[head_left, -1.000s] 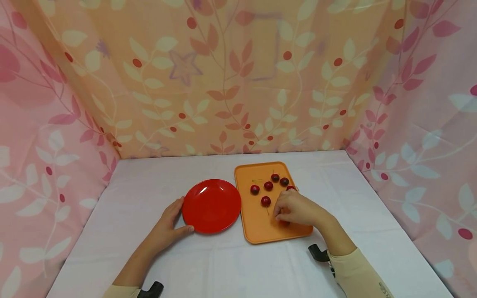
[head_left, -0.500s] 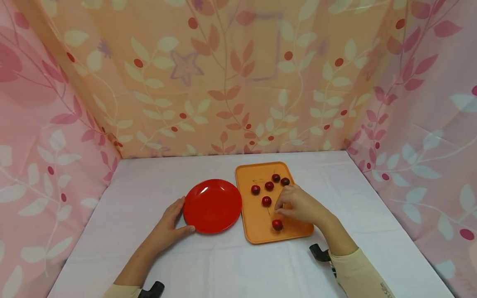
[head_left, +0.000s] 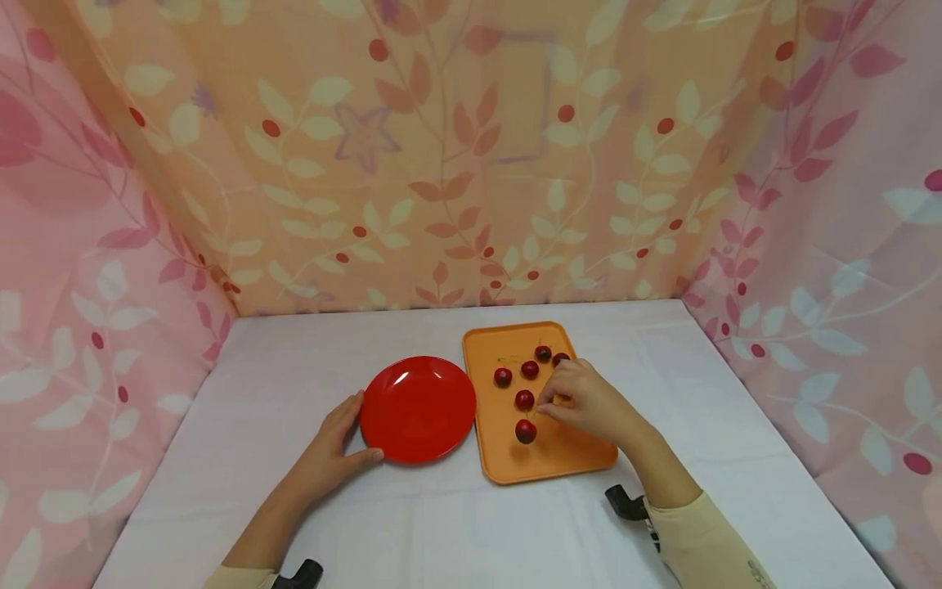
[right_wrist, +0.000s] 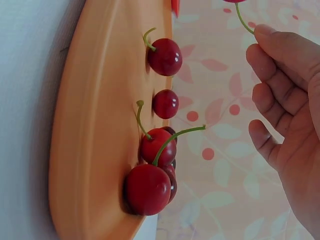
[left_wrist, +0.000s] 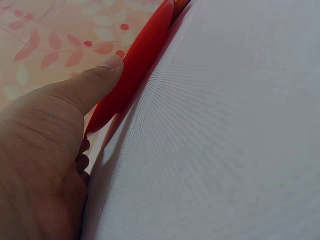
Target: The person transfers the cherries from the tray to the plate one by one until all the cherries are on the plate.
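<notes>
My left hand (head_left: 327, 454) holds the rim of a round red plate (head_left: 419, 409). In the left wrist view the thumb (left_wrist: 95, 80) lies against the plate's red edge (left_wrist: 135, 60), and the other fingers are mostly hidden. Over the orange tray (head_left: 508, 466), my right hand (head_left: 589, 405) pinches a cherry (head_left: 526, 432) by its stem between thumb and forefinger. That cherry hangs above the tray, its shadow below it. In the right wrist view only its bottom edge and green stem (right_wrist: 243, 19) show at the top. Several other cherries (right_wrist: 147, 190) lie on the tray, some with stems.
The tray stands right beside the plate on a white cloth (head_left: 412, 532). Flowered curtains (head_left: 441, 164) close off the back and both sides. A black strap piece (head_left: 625, 502) sits at the right wrist, another (head_left: 300, 575) at the left.
My right hand has lifted a cherry by its stem from the tray's right side, and the cherry has swung left toward the plate. The left hand and the plate have stayed put.
</notes>
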A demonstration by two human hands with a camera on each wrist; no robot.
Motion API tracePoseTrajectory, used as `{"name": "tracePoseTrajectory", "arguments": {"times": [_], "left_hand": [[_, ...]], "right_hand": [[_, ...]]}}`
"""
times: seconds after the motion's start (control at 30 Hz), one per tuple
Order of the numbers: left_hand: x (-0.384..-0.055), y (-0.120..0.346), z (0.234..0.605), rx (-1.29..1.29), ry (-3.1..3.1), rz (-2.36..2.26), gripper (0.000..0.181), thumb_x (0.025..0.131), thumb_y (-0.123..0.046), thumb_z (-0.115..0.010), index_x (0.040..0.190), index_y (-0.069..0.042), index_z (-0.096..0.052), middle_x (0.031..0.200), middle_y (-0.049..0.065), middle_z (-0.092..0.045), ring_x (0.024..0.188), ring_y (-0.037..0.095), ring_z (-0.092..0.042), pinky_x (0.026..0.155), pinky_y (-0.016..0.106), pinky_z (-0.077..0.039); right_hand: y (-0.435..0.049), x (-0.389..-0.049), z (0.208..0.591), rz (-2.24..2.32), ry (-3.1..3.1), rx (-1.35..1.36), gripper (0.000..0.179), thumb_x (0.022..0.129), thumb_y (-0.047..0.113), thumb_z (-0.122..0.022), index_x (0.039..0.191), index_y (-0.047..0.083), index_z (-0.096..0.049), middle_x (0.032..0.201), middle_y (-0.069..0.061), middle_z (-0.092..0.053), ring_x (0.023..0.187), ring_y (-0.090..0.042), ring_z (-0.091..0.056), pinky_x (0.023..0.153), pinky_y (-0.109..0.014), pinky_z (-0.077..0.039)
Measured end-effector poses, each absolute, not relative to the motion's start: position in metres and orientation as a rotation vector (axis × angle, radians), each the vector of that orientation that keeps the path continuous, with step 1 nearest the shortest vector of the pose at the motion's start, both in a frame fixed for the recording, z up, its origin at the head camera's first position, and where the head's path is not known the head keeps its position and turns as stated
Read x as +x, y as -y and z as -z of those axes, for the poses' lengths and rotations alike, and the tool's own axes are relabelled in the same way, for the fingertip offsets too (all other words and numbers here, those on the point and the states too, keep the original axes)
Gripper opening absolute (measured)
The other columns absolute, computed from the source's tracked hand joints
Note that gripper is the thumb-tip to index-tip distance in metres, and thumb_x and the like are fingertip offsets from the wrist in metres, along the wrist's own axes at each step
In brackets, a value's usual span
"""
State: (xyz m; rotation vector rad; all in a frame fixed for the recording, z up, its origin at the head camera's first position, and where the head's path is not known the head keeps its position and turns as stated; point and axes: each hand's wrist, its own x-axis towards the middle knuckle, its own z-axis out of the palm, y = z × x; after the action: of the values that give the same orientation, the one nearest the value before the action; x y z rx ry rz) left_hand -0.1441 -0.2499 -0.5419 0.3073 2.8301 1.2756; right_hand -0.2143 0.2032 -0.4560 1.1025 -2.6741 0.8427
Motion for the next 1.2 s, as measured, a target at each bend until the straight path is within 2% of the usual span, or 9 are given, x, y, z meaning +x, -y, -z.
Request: {"name": "tracePoseTrajectory", "arguments": {"times": [0.23,0.47,0.8,1.03,1.2], "left_hand": [[-0.144,0.249,0.540,0.278,-2.815,-1.271,0.109,0.081,-0.054,-0.082,0.165,-0.023,-0.022,0.169,0.009,-0.025,0.154,0.037,-0.022,0.105,0.064,-0.047],[-0.144,0.253,0.540,0.282,-2.813,-1.276,0.108,0.081,-0.055,-0.081,0.165,-0.023,-0.021,0.169,0.007,-0.024,0.154,0.036,-0.022,0.106,0.065,-0.046],[-0.145,0.249,0.542,0.324,-2.815,-1.293,0.108,0.082,-0.055,-0.081,0.165,-0.023,-0.020,0.169,0.007,-0.024,0.154,0.036,-0.022,0.107,0.064,-0.046],[-0.145,0.251,0.542,0.309,-2.822,-1.261,0.109,0.081,-0.057,-0.080,0.166,-0.025,-0.019,0.170,0.007,-0.023,0.154,0.035,-0.022,0.106,0.063,-0.047],[-0.145,0.253,0.542,0.312,-2.819,-1.258,0.109,0.081,-0.056,-0.081,0.166,-0.023,-0.020,0.170,0.007,-0.023,0.154,0.035,-0.022,0.106,0.063,-0.046]], "right_hand": [[-0.198,-0.212,0.450,-0.908,2.662,1.022,0.019,0.081,0.016,-0.088,0.083,0.030,-0.075,0.084,0.020,-0.061,0.087,-0.020,-0.060,0.088,-0.036,-0.042],[-0.185,-0.211,0.445,-0.854,2.673,0.952,0.014,0.083,0.022,-0.087,0.081,0.028,-0.074,0.082,0.021,-0.063,0.086,-0.011,-0.056,0.089,-0.035,-0.043],[-0.168,-0.216,0.431,-0.776,2.613,0.958,0.015,0.082,0.020,-0.088,0.081,0.026,-0.075,0.081,0.017,-0.067,0.088,-0.010,-0.054,0.092,-0.039,-0.043],[-0.149,-0.216,0.428,-0.817,2.583,0.982,0.009,0.085,0.022,-0.086,0.085,0.024,-0.077,0.078,0.017,-0.067,0.085,-0.009,-0.052,0.087,-0.036,-0.044],[-0.135,-0.214,0.427,-0.822,2.605,0.926,0.009,0.086,0.025,-0.085,0.084,0.026,-0.077,0.080,0.018,-0.068,0.089,-0.009,-0.055,0.093,-0.038,-0.046]]}}
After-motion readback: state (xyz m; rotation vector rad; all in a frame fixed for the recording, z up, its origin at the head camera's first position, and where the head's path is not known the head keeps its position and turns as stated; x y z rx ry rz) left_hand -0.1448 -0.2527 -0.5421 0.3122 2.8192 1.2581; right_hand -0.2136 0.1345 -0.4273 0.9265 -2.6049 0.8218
